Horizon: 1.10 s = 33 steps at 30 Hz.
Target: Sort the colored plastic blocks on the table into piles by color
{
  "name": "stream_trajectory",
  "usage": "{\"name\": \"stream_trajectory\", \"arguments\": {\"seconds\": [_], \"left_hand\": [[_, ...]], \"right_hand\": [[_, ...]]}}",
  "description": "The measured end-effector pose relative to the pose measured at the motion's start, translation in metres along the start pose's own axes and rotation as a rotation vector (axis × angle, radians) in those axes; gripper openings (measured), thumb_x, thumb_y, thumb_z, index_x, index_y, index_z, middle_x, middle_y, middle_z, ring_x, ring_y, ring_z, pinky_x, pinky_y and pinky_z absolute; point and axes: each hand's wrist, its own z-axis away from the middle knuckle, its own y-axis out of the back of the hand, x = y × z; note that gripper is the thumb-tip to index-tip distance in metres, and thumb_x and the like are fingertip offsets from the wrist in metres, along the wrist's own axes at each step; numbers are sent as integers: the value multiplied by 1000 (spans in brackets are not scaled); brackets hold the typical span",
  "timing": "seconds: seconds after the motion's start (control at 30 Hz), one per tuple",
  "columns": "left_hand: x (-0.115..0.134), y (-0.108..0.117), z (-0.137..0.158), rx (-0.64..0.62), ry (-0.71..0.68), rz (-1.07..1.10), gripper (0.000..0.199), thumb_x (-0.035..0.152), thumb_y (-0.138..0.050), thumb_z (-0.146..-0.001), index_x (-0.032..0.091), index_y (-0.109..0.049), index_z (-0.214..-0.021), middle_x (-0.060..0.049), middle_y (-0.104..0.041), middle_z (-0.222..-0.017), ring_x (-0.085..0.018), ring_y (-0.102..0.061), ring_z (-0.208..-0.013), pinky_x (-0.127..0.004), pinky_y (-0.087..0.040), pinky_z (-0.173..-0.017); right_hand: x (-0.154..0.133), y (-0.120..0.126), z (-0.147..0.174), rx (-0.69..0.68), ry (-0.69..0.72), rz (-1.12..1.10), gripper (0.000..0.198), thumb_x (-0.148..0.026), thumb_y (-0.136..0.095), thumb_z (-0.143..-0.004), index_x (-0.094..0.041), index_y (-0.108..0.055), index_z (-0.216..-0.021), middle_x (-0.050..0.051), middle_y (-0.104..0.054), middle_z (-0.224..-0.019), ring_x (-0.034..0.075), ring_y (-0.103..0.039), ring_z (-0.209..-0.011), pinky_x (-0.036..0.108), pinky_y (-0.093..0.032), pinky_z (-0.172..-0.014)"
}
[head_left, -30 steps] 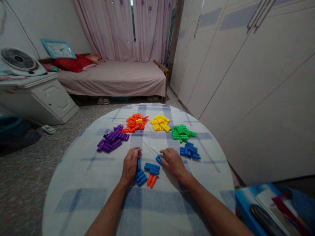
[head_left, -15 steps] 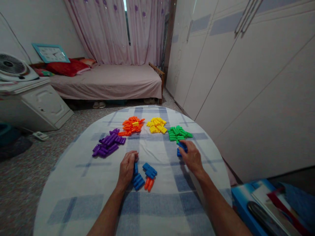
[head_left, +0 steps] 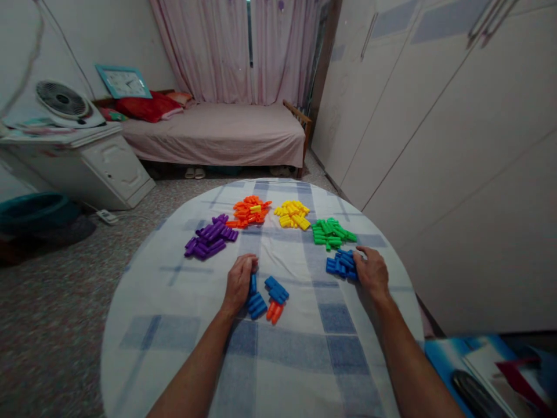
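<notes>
My left hand (head_left: 239, 283) rests on its side on the table, fingers loosely curved, with nothing visible in them. Close against its palm side lie several blue tube-shaped plastic pieces (head_left: 257, 305), one partly hidden by the hand. Just right of these, more joined blue pieces (head_left: 277, 289) touch a few orange-red pieces (head_left: 274, 312). My right hand (head_left: 372, 271) is at the right edge of a pile of blue pieces (head_left: 341, 264), its thumb and forefinger apart and touching the pile's side. Its other fingers are mostly hidden.
Along the far side of the round, checked-cloth table (head_left: 174, 348) lie piles of purple pieces (head_left: 212, 238), orange pieces (head_left: 249, 213) with a yellow one on top, yellow pieces (head_left: 292, 214) and green pieces (head_left: 331, 233). A blue box (head_left: 448, 351) stands at the lower right.
My right hand has shifted from above the blue pile to its right edge, uncovering more of it. My left hand stays beside its blue pieces. The view has turned slightly left.
</notes>
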Motion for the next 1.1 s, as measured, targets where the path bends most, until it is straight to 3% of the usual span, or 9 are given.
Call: {"name": "stream_trajectory", "arguments": {"seconds": [0.1,0.2,0.3,0.4,0.53,0.63,0.73,0.93,1.1], "left_hand": [[0,0,0,1,12,17,43,48,-37,-90,15,-64,-95,-7,-62,-99,-15,-59,-81,-29,-49,-74],[0,0,0,8,27,39,44,49,-37,-89,15,-63,-96,-8,-62,-99,-15,-60,-82,-29,-49,-75],[0,0,0,6,37,52,44,50,-37,-89,15,-63,-95,-8,-62,-100,-16,-60,-85,-29,-49,-76],[0,0,0,-4,31,60,44,50,-37,-90,15,-63,-96,-8,-61,-101,-16,-60,-86,-29,-50,-76],[-2,0,0,-16,11,61,43,48,-37,-90,15,-63,-96,-8,-61,-100,-16,-60,-87,-29,-50,-76],[-2,0,0,-15,26,61,43,49,-38,-89,15,-64,-96,-8,-62,-99,-16,-60,-86,-30,-50,-76],[-1,1,-1,-11,51,57,45,51,-40,-88,15,-64,-95,-8,-62,-102,-17,-60,-85,-30,-49,-76],[-2,2,-1,-21,44,23,44,51,-41,-88,14,-64,-96,-8,-62,-98,-16,-59,-81,-31,-49,-77],[0,2,0,-17,44,21,44,51,-41,-87,14,-64,-96,-8,-62,-99,-17,-59,-81,-32,-49,-77]], "right_hand": [[-36,2,13,-12,181,-62,31,-34,-45,-84,-17,-62,-103,11,-63,-106,24,-53,-102,40,-40,-93],[-87,-3,41,-305,361,-235,26,-30,-47,-85,-20,-60,-105,7,-63,-105,20,-55,-100,35,-42,-90],[-129,-12,72,-542,499,-246,28,-31,-55,-83,-21,-59,-109,6,-62,-104,19,-55,-98,32,-42,-88],[-150,-21,94,-595,510,-141,34,-34,-63,-77,-22,-60,-109,6,-61,-99,20,-54,-92,32,-43,-82],[-154,-27,99,-590,436,-113,33,-28,-62,-75,-21,-60,-107,6,-60,-98,20,-55,-91,30,-43,-80],[-147,-20,87,-557,364,-198,33,-26,-59,-76,-20,-59,-109,6,-61,-99,19,-56,-93,29,-44,-82],[-124,-4,63,-386,270,-237,31,-28,-55,-78,-20,-59,-108,7,-61,-103,20,-56,-96,32,-44,-86],[-30,26,12,27,12,-52,42,-43,-51,-77,-16,-61,-107,11,-62,-99,23,-57,-89,38,-44,-84],[21,22,7,-20,-178,5,48,-49,-49,-75,-16,-62,-107,10,-63,-95,21,-58,-83,35,-44,-78]]}}
